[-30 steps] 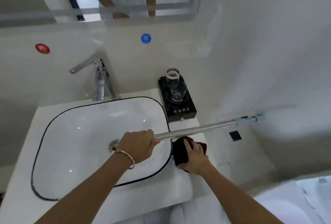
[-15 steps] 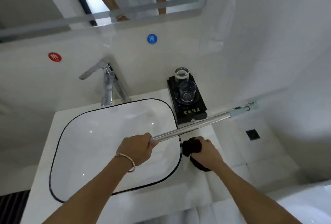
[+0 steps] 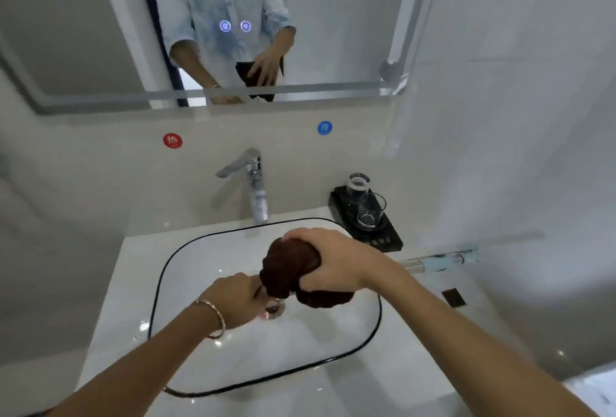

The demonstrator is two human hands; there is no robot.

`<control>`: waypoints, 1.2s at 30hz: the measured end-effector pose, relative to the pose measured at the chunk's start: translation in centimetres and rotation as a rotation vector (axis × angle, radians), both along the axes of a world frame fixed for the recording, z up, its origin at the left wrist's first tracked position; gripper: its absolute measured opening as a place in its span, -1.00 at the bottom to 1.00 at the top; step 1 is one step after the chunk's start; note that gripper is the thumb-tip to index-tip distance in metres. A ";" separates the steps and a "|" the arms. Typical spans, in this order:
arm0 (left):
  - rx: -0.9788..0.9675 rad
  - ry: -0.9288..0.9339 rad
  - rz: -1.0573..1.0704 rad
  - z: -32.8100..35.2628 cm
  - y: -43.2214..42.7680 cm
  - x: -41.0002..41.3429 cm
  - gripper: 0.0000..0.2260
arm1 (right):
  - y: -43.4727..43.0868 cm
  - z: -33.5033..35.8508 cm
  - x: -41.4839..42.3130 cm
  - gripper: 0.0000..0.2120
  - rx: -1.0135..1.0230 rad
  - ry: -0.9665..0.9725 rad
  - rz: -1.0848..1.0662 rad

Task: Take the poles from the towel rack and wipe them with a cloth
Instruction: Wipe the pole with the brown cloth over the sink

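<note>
A white bathroom: a pale counter (image 3: 126, 283) carries a black-rimmed sink (image 3: 233, 256), with a mirror (image 3: 100, 33) on the wall above it.

One pole (image 3: 413, 265) is already off the rack and is held level over the sink. The left grip (image 3: 233, 300) has its fingers curled round the pole's near end above the drain, though little of the metal shows there. The right grip (image 3: 333, 263) is closed over a bunched dark brown cloth (image 3: 286, 266) that is wrapped round the pole just beside the left one. Wiping looks under way at the near end. The stretch to the far end, which wears a pale bluish covering, seems left to do. The rack is out of view, so I cannot tell how many poles remain.

A tap (image 3: 256, 189) stands behind the sink. A black tray (image 3: 390, 236) with two glasses (image 3: 370, 213) sits just behind the right wrist. Any swing of the pole toward the wall could knock them. A red sticker (image 3: 172, 140) and a blue sticker (image 3: 324, 127) mark the wall.
</note>
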State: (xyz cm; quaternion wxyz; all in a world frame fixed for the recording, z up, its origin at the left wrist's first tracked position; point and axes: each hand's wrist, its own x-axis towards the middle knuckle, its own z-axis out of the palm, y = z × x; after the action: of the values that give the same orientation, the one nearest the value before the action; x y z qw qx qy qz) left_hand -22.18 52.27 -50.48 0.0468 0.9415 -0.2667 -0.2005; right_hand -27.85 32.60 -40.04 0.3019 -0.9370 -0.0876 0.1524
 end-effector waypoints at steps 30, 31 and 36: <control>-0.290 -0.060 0.369 -11.8 21.9 -3.9 -0.76 | 19.0 -16.3 0.0 -0.34 -0.310 -0.130 0.009; -0.262 -0.066 0.366 -11.8 21.6 -3.8 -0.81 | 19.9 -16.7 0.0 -0.34 -0.301 -0.139 0.053; -0.030 -0.048 0.330 -10.7 22.0 -2.6 -0.96 | 24.0 -17.7 0.8 -0.37 -0.310 -0.224 0.161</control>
State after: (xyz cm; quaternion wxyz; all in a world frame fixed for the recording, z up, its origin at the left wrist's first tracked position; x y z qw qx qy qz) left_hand -24.76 74.24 -61.22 0.0868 0.9762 -0.1127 -0.1636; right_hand -27.05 56.57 -57.76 0.1293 -0.9733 -0.1706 0.0827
